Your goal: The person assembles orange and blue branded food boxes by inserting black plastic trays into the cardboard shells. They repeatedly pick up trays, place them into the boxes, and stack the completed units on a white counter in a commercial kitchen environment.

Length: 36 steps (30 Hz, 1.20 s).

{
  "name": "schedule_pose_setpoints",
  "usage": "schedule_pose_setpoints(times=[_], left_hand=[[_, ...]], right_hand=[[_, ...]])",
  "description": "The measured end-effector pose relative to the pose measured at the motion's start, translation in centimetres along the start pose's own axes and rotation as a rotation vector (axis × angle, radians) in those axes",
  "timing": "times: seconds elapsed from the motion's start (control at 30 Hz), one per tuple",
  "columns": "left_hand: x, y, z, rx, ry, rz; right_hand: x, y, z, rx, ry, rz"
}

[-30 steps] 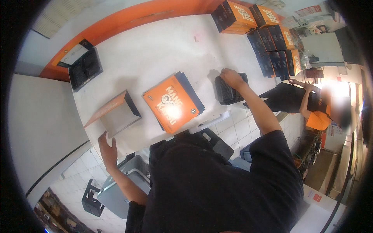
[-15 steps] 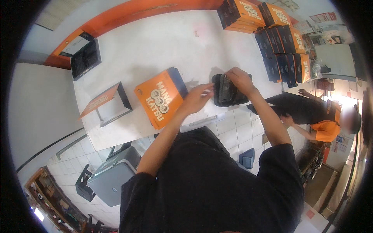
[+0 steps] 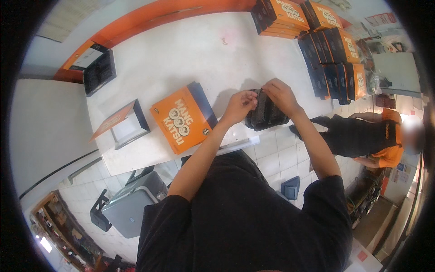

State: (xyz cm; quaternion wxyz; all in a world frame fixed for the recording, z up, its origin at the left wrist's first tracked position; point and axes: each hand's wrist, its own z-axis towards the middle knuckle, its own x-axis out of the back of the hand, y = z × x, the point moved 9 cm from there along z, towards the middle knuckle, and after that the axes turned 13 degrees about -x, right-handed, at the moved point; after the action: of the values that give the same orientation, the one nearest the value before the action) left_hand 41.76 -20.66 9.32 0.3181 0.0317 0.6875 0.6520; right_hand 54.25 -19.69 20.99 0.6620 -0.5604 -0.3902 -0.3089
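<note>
A stack of black plastic food trays (image 3: 268,119), divided into compartments, sits by the table's front edge, right of the middle. At its far rim both hands meet with fingers pinched. My left hand (image 3: 241,107) closes on the rim from the left. My right hand (image 3: 279,94) grips the same rim from the right. My fingers hide that part of the rim, and how many trays are stacked cannot be told. Left of my left hand lies an orange-and-navy printed carton (image 3: 185,120), apparently one of several stacked flat.
A half-folded box (image 3: 124,124) stands at the table's left, with an opened box holding a black tray (image 3: 99,72) behind it. Stacked orange boxes (image 3: 333,50) fill the far right. A co-worker (image 3: 362,136) stands right of the table (image 3: 181,50); a grey bin (image 3: 133,206) is below left.
My left hand has moved right, from beside the trays onto their far rim, and its fingers have closed. My right hand stays there. The co-worker has turned and lowered their arms.
</note>
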Motion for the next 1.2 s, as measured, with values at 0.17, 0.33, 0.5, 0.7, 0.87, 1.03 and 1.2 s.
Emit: schedule_pose_setpoints(times=[0.17, 0.33, 0.5, 0.7, 0.87, 1.03, 1.2], left_hand=[[0.1, -0.3, 0.0, -0.019, -0.050, 0.079], [0.2, -0.6, 0.3, -0.145, -0.056, 0.203], [0.6, -0.1, 1.4, -0.219, 0.011, 0.425], [2.9, -3.8, 1.8, -0.246, 0.128, 0.566], [0.5, 12.5, -2.5, -0.423, -0.229, 0.284], [4.3, 20.7, -13.3, 0.036, -0.354, 0.048], [14.8, 21.2, -22.0, 0.064, 0.188, 0.284]], right_hand=[[0.6, -1.3, 0.5, 0.054, -0.019, -0.005], [0.6, -2.0, 0.6, 0.149, -0.111, -0.009], [1.2, -2.1, 0.7, 0.104, -0.151, 0.072], [5.4, -6.2, 0.3, -0.019, -0.185, -0.016], [11.5, -13.0, 0.1, -0.012, 0.059, -0.034], [5.5, -23.6, 1.9, 0.023, -0.176, 0.095], [-2.6, -26.8, 2.1, -0.099, -0.259, 0.216]])
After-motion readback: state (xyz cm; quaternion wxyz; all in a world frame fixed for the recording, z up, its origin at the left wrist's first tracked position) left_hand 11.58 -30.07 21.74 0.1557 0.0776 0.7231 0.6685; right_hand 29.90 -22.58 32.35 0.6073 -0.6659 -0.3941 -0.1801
